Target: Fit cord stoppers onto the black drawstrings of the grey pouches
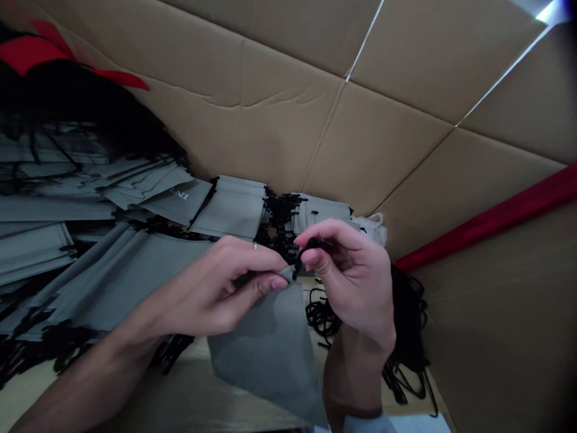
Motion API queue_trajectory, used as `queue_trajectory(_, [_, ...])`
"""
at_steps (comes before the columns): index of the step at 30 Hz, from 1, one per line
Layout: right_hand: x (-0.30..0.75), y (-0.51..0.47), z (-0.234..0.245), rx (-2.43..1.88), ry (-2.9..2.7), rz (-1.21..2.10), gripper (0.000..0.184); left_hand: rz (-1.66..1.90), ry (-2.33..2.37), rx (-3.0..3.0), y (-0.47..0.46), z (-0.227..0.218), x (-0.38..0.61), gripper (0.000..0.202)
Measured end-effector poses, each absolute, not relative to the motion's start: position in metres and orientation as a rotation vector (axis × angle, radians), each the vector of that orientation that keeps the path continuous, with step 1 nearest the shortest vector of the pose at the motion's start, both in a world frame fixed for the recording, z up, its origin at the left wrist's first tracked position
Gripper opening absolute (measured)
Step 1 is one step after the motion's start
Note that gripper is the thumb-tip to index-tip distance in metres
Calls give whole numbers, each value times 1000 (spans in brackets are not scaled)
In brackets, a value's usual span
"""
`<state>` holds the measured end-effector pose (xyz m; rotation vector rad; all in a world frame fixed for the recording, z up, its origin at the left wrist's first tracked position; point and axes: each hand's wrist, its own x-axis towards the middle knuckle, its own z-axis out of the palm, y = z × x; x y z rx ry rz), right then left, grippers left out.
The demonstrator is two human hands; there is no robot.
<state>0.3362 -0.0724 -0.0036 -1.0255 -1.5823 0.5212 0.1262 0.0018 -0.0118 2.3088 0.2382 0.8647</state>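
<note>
A grey drawstring pouch [270, 355] hangs below my hands, its top corner pinched between the thumb and fingers of my left hand [220, 285]. Close beside that corner, my right hand [351, 276] pinches a black cord [311, 243] between thumb and forefinger. The cord runs to the pouch's corner; a thin tip pokes out past my right fingers, too small to name. Loose black cords [322, 316] lie on the table behind my right wrist.
Stacks of grey pouches [234, 207] with black cord ends cover the left and back. A person's dark hair with a red ribbon [36, 51] is at upper left. Cardboard walls [270, 108] enclose the table, with a red strip [487, 216] at right. More black cords [406, 325] lie right.
</note>
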Motion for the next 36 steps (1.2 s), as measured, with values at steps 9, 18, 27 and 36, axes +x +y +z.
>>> queue_trajectory(9, [334,-67,-8,-1014,-1510,391,33,899,488,2228,5,-9,125,13])
queue_trajectory(18, [330,-70,-7,-1037,-1589,318,15,1039,511,2331,4,-6,123,13])
queue_trajectory(27, [323,-71,-10,-1077,-1494,336,15,1119,616,2181,1,-11,125,10])
queue_trajectory(36, [322,-71,-8,-1068,-1438,373,12,1136,547,2039,4,-15,129,4])
